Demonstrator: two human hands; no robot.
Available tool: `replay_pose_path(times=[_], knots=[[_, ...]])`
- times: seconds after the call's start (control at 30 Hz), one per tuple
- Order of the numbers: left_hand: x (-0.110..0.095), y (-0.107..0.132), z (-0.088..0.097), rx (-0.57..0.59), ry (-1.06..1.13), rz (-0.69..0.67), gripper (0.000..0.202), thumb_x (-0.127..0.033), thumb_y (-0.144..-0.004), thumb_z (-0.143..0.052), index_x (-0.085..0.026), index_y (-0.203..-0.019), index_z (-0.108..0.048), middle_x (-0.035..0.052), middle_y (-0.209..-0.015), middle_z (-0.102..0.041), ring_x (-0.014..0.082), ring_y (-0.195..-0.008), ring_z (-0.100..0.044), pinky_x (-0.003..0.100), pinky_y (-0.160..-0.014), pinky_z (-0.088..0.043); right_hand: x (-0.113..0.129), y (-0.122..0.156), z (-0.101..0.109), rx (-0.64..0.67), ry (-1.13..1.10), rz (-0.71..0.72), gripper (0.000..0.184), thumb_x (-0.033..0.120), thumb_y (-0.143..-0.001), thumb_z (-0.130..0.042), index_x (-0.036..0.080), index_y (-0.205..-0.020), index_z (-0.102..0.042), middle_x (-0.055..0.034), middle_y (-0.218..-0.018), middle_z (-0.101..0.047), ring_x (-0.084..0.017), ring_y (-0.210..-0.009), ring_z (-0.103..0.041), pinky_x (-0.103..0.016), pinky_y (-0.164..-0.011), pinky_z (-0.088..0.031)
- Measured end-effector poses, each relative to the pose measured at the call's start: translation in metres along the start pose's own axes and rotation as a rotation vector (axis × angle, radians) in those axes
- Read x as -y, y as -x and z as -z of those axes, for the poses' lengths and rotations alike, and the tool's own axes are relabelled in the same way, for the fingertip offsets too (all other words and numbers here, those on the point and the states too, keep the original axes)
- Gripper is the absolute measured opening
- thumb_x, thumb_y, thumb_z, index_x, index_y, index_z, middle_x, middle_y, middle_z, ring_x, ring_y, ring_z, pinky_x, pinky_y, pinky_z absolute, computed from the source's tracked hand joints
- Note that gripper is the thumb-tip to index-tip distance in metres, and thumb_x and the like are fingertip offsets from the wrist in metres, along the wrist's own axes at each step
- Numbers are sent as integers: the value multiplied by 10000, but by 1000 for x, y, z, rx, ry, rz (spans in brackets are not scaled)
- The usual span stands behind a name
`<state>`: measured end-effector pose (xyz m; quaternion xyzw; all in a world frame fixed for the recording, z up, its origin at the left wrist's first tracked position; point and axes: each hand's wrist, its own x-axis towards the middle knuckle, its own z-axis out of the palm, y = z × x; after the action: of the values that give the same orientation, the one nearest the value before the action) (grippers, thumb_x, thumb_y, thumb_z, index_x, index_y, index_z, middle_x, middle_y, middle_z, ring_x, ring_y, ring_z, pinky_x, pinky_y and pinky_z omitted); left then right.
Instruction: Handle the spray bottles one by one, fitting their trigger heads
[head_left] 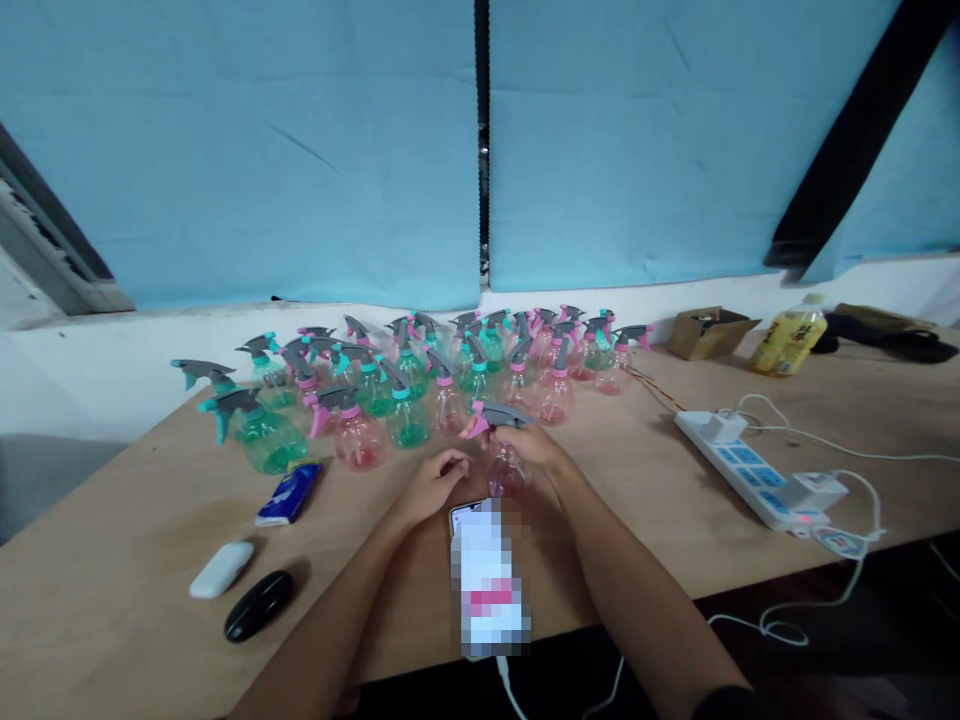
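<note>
My right hand (534, 443) is closed round the neck of a clear pink spray bottle (508, 478) with a grey and pink trigger head, holding it upright just behind a phone. To its left, my left hand (433, 487) rests near the table with its fingers curled in, apart from the bottle, and nothing shows in them. Several more spray bottles stand crowded behind my hands, some tinted green (409, 420) and some pink (361, 440). Below my hands lies the phone (487, 580), its screen lit and blurred out, with a white cable plugged into its near end.
On the left of the table (150, 620) lie a blue packet (289, 493), a white case (221, 570) and a black case (259, 606). A white power strip (739, 475) with chargers and cables is at right. Behind it stand a cardboard box (709, 333) and a yellow-labelled bottle (789, 338).
</note>
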<state>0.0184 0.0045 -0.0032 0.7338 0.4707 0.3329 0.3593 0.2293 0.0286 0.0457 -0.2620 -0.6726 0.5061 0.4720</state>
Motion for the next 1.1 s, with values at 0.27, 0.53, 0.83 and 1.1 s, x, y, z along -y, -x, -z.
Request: replay_pose_path(times=[0.27,0.53,0.83,1.1], knots=[[2,-1,0,3,5,11,311,-449,-901,-525,-198,-1009,-674,39,-897,-704,201,-870,-638,308,-815,-485,3,-3,1,22,-72,46,156,216,-644,-512,187,-657,-665,-22,-676,-632,-160,-676,-558,-260,-615,-412],[-2,1,0,-2,-8,25,305,-436,-889,-530,-201,-1017,-676,41,-924,-709,210,-893,-640,318,-827,-494,-5,-1,-1,-39,-39,10,182,185,-638,-531,196,-708,-699,10,-621,-604,-151,-647,-561,-249,-598,-405],[-1,1,0,4,-21,7,301,-437,-897,-521,-203,-1009,-673,35,-902,-704,200,-872,-641,303,-817,-482,-7,0,1,-84,0,4,155,175,-654,-540,203,-676,-692,9,-597,-599,-153,-632,-545,-256,-600,-419],[-3,1,1,3,-15,9,294,-435,-899,-517,-197,-977,-671,30,-868,-695,191,-832,-626,307,-807,-469,-9,-4,1,-53,-4,37,148,183,-640,-539,198,-653,-685,3,-618,-614,-157,-650,-548,-257,-613,-420]])
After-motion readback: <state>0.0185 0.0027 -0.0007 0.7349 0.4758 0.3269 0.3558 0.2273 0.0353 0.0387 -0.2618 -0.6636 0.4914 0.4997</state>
